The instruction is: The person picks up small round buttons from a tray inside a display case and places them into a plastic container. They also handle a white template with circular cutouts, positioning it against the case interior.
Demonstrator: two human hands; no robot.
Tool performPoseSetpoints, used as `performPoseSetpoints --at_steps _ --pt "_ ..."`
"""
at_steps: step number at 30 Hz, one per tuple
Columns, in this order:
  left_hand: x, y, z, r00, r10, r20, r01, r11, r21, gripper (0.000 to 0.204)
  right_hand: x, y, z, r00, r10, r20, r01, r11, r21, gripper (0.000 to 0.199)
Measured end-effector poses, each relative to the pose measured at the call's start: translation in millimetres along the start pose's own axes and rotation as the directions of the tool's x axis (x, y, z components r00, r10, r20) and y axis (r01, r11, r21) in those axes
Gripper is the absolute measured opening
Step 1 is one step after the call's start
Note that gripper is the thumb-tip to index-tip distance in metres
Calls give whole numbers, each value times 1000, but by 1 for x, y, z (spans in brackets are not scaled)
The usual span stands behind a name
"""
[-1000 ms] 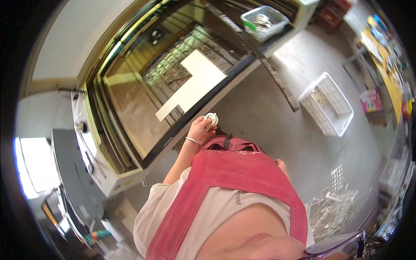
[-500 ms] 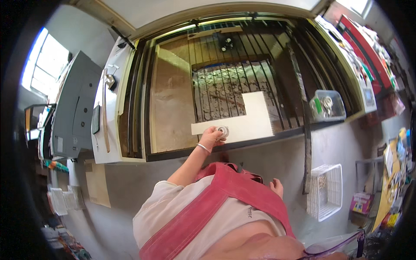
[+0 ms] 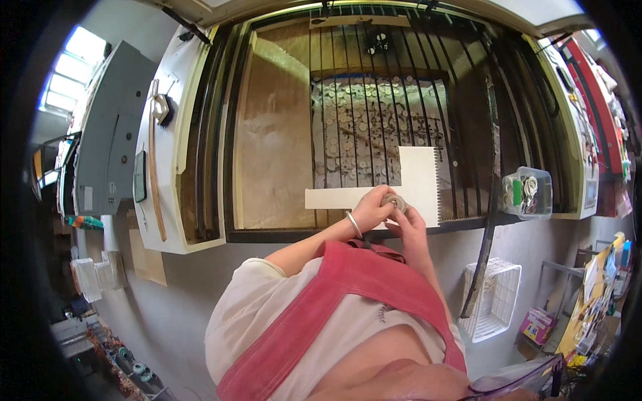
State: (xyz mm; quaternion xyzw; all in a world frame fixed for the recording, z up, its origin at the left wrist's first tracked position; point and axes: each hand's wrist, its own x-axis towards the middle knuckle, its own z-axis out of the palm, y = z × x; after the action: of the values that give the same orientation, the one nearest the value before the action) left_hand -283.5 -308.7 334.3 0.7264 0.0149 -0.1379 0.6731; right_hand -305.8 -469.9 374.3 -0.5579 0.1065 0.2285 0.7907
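In front of me, my left hand (image 3: 372, 210), with a bracelet on the wrist, pinches a small stack of round, ring-like beige pieces (image 3: 396, 202). My right hand (image 3: 411, 228) meets it from the right, its fingers curled against the lower side of the pieces. Both hands are over the near edge of a white L-shaped board (image 3: 420, 170) with a toothed right edge. That board lies across the dark bars (image 3: 364, 127) of a large machine bed. Part of the pieces is hidden by my fingers.
Many small discs and scraps (image 3: 348, 127) lie under the bars. A clear plastic box (image 3: 535, 194) holding rings stands on the machine's right front. A long dark strip (image 3: 491, 167) hangs over the front edge above a white basket (image 3: 495, 301). A grey cabinet (image 3: 110, 144) stands left.
My right hand has risen from beside my body to meet my left hand at the round pieces. The left hand has shifted right along the board, and my view has tilted slightly.
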Motion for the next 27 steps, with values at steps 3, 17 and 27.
performPoseSetpoints --at_steps 3,17,27 --pt "5 8 -10 974 210 -82 -173 928 329 27 42 25 1 999 36 15 -37 993 110 20" --pt "155 -141 -345 779 88 -621 265 852 452 29 167 25 -16 963 19 -270 -49 993 -104 22" --pt "384 -249 -369 971 143 -191 100 484 869 38 158 9 0 716 -26 -698 -152 970 -192 19"
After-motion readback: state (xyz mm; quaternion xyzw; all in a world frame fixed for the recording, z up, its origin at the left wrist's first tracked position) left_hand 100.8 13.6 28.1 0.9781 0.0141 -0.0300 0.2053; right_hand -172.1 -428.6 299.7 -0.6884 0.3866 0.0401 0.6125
